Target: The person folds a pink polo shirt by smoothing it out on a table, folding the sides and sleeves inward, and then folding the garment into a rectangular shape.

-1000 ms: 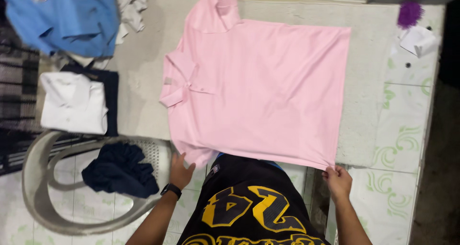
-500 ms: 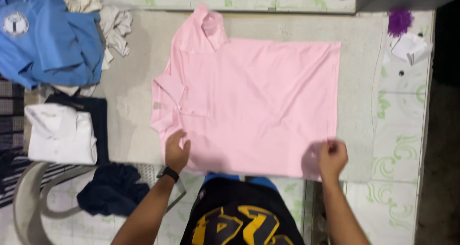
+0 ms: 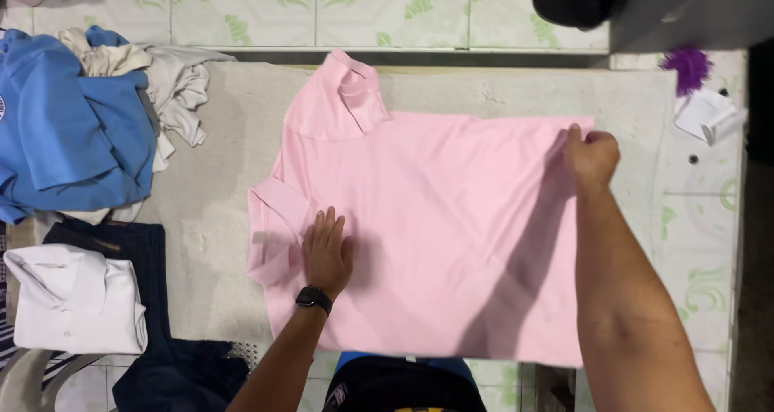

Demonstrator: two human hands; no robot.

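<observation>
Head view: left hand (image 3: 326, 255) pressed flat, fingers spread, on pink shirt (image 3: 435, 226) just beside its collar (image 3: 278, 226), black watch (image 3: 314, 298) on wrist. Right hand (image 3: 591, 156) reaching across, pinched shut on shirt's far hem corner. Shirt spread flat on grey table (image 3: 218, 218). Off to the left: blue shirt (image 3: 68, 138) heaped with pale cloth (image 3: 173, 85), folded white shirt (image 3: 76, 299) on dark clothes (image 3: 153, 255). Purple fluff (image 3: 688, 65) at far right corner.

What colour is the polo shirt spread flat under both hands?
Plain light pink, no pattern: the short-sleeved polo shirt, seen clearly in the head view.
</observation>
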